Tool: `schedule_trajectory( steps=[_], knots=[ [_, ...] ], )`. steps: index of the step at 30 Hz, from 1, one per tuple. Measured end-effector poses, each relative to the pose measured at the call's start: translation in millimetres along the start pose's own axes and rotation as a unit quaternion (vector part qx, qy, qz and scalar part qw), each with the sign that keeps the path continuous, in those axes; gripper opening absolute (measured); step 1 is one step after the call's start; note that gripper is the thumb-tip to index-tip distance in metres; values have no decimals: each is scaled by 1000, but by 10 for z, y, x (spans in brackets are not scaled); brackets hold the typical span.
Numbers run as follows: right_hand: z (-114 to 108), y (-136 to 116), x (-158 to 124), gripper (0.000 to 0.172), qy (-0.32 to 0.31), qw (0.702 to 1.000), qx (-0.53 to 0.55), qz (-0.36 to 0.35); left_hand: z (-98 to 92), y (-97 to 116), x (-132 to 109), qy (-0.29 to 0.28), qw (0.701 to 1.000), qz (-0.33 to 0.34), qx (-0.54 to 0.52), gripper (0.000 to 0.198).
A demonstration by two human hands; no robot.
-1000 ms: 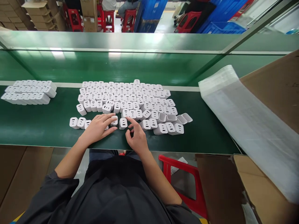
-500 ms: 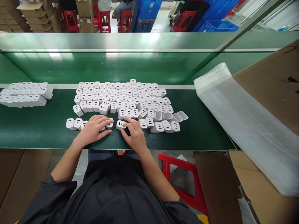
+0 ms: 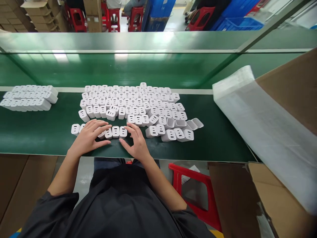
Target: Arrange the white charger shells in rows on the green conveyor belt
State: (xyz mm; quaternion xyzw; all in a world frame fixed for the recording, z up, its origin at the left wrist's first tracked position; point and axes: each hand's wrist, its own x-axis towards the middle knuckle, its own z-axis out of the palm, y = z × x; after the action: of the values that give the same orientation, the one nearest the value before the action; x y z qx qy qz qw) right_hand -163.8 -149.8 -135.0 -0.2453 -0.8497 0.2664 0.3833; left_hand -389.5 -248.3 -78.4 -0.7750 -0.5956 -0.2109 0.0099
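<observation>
A big cluster of small white three-slot plastic housings (image 3: pixel 131 100) stands on the green conveyor belt (image 3: pixel 223 145). In front of it runs a short near row of housings (image 3: pixel 115 132). My left hand (image 3: pixel 88 138) lies flat over the left part of that row, fingers stretched out and touching the pieces. My right hand (image 3: pixel 136 142) rests just right of the row, fingers spread, its index fingertip by the rightmost housing (image 3: pixel 123 131). Neither hand grips anything.
A second group of white housings (image 3: pixel 28 98) lies at the belt's far left. A stack of white foam sheets (image 3: pixel 262 129) leans on a cardboard box (image 3: pixel 292 86) at the right. A red stool (image 3: pixel 195 191) stands below. A glass shelf runs behind the belt.
The right hand pushed a loose housing left until it joined the near row, then spread beside it. My left hand slid a little left along the row.
</observation>
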Motion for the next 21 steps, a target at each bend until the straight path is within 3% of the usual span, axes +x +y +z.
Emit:
schedule_trajectory(
  steps=[4, 8, 12, 15, 21],
  knots=[
    [-32, 38, 83, 47, -39, 999, -4, -25, -38, -100, -120, -7, 999, -35, 36, 66],
    [12, 59, 117, 46, -62, 998, 5, -18, 54, -82, -115, -2, 998, -45, 51, 69],
    [49, 92, 91, 39, -68, 997, 13, -20, 147, -49, -58, -10, 997, -53, 52, 60],
    [45, 110, 80, 43, -84, 996, 24, -21, 173, -54, -41, -26, 997, -64, 44, 50],
    [42, 115, 83, 43, -89, 996, 27, -14, 154, -88, -36, -50, 997, -48, 16, 49]
  ],
)
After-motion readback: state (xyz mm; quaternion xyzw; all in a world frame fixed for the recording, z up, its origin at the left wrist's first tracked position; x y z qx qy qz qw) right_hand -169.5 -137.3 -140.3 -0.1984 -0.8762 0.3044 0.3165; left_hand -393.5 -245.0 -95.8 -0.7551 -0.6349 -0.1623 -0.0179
